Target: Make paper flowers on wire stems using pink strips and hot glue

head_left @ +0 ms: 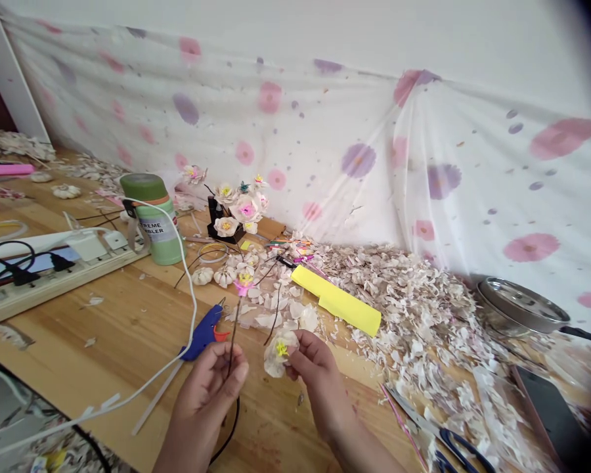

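Left hand [201,401] has its fingers curled tight on a dark wire stem [234,335] running up and away, and the right hand [318,368] pinches a cream petal flower [276,355] just beside it, not touching.

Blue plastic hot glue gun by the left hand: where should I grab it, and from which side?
Take the blue plastic hot glue gun by its lower body, where the white cord enters, coming from above on the near side, by the left hand. It lies on its side, so that end looks easiest; avoid the orange part at the far end.
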Available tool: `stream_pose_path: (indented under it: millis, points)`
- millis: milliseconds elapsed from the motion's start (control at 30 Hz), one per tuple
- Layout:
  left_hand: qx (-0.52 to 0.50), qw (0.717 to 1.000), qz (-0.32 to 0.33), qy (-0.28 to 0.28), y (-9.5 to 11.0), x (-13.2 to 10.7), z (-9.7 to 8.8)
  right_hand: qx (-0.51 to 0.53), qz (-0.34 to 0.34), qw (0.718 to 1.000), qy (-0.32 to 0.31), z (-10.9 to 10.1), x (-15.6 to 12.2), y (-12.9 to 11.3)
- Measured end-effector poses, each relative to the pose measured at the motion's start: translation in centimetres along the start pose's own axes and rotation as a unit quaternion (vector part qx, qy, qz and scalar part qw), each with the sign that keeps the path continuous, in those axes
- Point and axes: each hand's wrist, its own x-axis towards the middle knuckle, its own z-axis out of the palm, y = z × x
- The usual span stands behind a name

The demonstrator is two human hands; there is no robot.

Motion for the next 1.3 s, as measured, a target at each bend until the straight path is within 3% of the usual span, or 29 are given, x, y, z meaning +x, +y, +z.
stream_pose_path:
  millis: [133, 233, 667, 867, 1300]
  points:
    - [0.031, 0.995, -0.005, -0.092, -0.9, 0.5, 0.3, -0.072, -0.052, 0.996, -0.026, 0.5, -0.9, -0.4]
    - [0.032, 0.992, -0.012, -0.118, -1.7, 0.9, 0.1, -0.088, -0.053, 0.994, -0.033, 0.5, -1.3, -0.5]
    - [-0.074, 0.987, -0.108, -0.090, -0.5, 0.7, 1.7, 0.015, 0.008, 1.000, -0.021, -0.6, -0.8, -0.8]
    - [-0.074, 0.988, -0.106, -0.090, -0.2, 0.6, 2.2, 0.063, 0.033, 0.997, -0.019, -0.5, -0.9, -0.9]
    - [-0.079, 0.987, -0.111, -0.087, -1.0, 1.0, 1.3, 0.160, 0.061, 0.985, -0.018, -0.8, -1.2, -1.3]
